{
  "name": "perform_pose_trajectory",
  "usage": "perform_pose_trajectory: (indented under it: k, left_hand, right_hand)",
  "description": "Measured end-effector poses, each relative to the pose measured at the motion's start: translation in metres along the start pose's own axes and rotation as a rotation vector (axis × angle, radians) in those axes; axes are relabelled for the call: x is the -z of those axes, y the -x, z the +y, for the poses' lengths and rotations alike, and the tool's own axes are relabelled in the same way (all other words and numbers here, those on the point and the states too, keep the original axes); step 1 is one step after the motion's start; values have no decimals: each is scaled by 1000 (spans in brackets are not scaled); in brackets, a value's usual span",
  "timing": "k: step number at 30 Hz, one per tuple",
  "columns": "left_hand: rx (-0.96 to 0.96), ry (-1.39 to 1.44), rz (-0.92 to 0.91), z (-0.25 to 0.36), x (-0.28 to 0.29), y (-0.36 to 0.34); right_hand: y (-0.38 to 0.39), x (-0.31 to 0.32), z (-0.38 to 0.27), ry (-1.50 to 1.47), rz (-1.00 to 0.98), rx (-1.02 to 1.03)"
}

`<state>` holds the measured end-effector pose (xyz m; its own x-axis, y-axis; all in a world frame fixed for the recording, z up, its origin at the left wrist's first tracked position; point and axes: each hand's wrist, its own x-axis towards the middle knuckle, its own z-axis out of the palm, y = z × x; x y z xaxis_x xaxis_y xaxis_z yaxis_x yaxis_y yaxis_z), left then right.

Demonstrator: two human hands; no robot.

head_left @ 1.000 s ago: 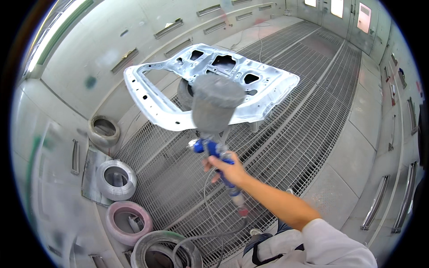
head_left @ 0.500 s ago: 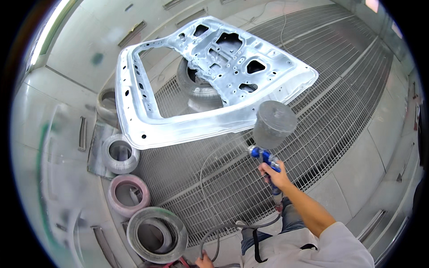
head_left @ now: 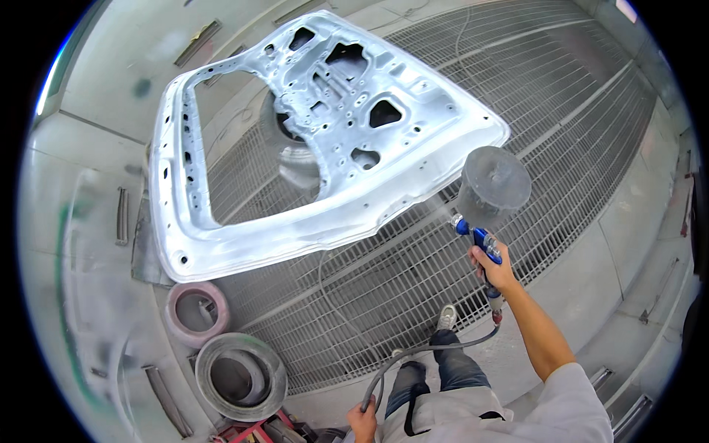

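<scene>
My right hand (head_left: 493, 267) is wrapped around the grip of a blue spray gun (head_left: 485, 242). A grey, cloudy paint cup (head_left: 496, 181) sits on top of the gun. Its nozzle points left toward the near right edge of a silvery-white vehicle tailgate panel (head_left: 258, 245), apart from the metal, with a faint pale haze before it. From the gun's base a grey air hose (head_left: 436, 347) loops down to my left hand (head_left: 362, 422), closed around it near the bottom edge. Whatever supports the panel is mostly hidden beneath it.
Metal floor grating (head_left: 384, 273) runs under the panel and my feet. At the left lie a pinkish tyre (head_left: 176, 314) and a greyish tyre (head_left: 207, 395) with another ring inside. Red-framed equipment (head_left: 255, 432) stands at the bottom. Another tyre (head_left: 269, 122) shows behind the panel's opening.
The spray gun has moved right along the panel's near edge. My view has shifted, so the panel appears farther left. My left hand and the hose show more fully, and one foot has come into view.
</scene>
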<state>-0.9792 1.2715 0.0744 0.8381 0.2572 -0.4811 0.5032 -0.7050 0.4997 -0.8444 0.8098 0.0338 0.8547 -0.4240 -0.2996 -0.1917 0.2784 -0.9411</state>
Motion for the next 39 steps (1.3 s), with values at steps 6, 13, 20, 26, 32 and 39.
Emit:
perform_pose_trajectory:
  k: [6,13,20,26,32,39]
  left_hand:
    - [47,31,-132,65,-24,3]
    - [-103,-122,-102,43,-47,-6]
    - [248,488,87,9,-8,-17]
    - [424,766,385,-66,62,-19]
    - [453,727,780,-208,75,9]
    - [407,976,685,-242,94,28]
  right_hand:
    - [-41,73,-18,68,211,19]
    - [-83,130,-50,109,532,154]
    - [-67,74,-69,-49,564,-2]
    - [-6,-69,-105,-220,160,-95]
    - [20,-224,-137,-322,-291,-255]
    - [34,-350,-213,-328,-566,-254]
